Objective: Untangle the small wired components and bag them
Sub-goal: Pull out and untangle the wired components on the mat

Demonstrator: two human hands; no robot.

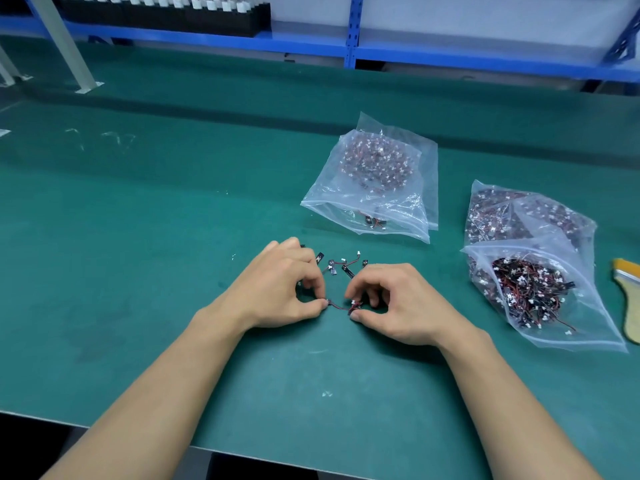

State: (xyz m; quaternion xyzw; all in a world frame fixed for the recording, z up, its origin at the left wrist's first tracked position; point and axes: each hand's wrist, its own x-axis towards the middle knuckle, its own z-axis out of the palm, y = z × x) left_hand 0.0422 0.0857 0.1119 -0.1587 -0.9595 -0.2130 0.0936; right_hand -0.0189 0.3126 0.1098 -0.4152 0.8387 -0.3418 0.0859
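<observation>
A: What is being held right now?

B: One wired piece (338,306) is being pinched at both ends. One end is being squeezed between the thumb and a finger of the left hand (287,285). The other end, with a small dark clump, is being squeezed by the right hand (391,299). The red wire is being stretched between them, low over the green mat (138,237), near the front edge.

A: What could be going wrong from here?

B: The thin wire could be getting pulled too hard, and then it could be torn from its plug. The clump may be more than one piece, but that cannot be told. If a knot is being tugged and not loosened, it could be getting tighter. A freed piece could also be flicked off the mat.

A: What else is lying around?

B: Some loose pieces (341,265) are lying at twelve o'clock from the hands, just beside the fingers. At one o'clock the middle bag (325,199) is lying with its mouth turned toward the hands. At three o'clock the full bag (599,341) is lying open, with the back bag (483,190) behind it. Past that, a brush (628,306) is lying at the mat's edge.

A: Is the way being blocked?

B: Only by the loose pieces. They could be knocked about when a hand is being moved to the middle bag.
</observation>
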